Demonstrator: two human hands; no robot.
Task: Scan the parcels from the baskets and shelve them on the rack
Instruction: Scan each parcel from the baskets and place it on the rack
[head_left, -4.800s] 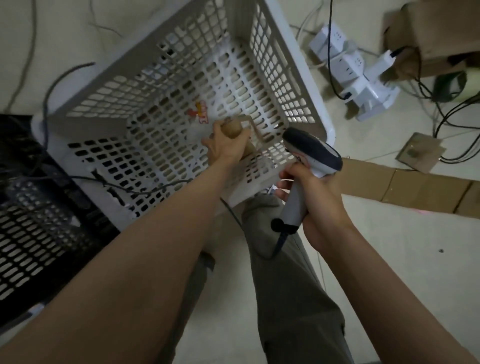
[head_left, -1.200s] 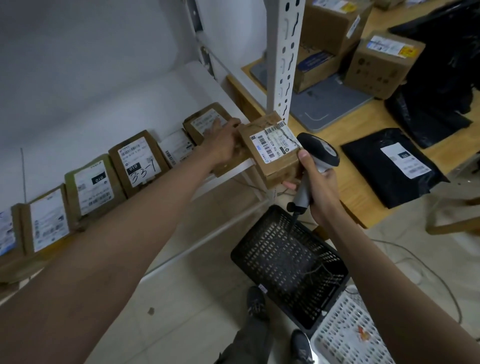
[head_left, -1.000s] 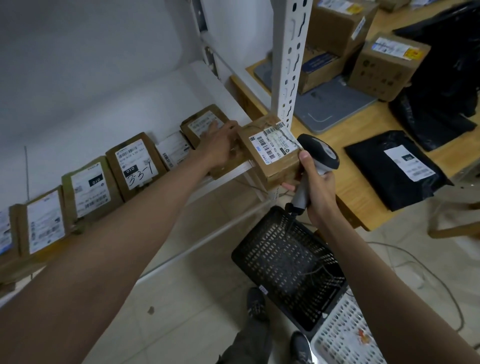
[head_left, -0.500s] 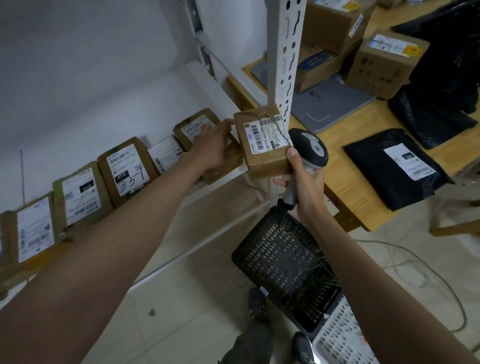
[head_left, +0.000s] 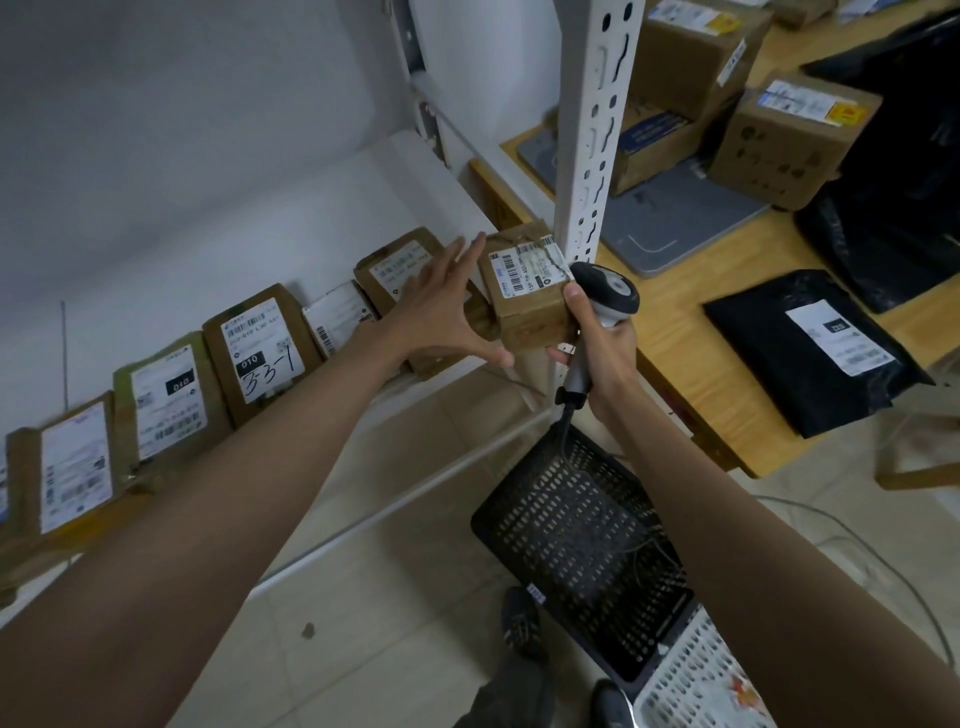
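Left hand (head_left: 441, 312) has let go of the parcel (head_left: 527, 291) on the white rack (head_left: 589, 130).

Matt cardboard parcel (head_left: 527, 291), perforated painted-metal rack post (head_left: 592, 130)

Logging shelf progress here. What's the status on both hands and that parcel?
Left hand open, fingers spread beside the parcel. Right hand grips the scanner, steadying parcel at shelf end. Rack post close behind it.
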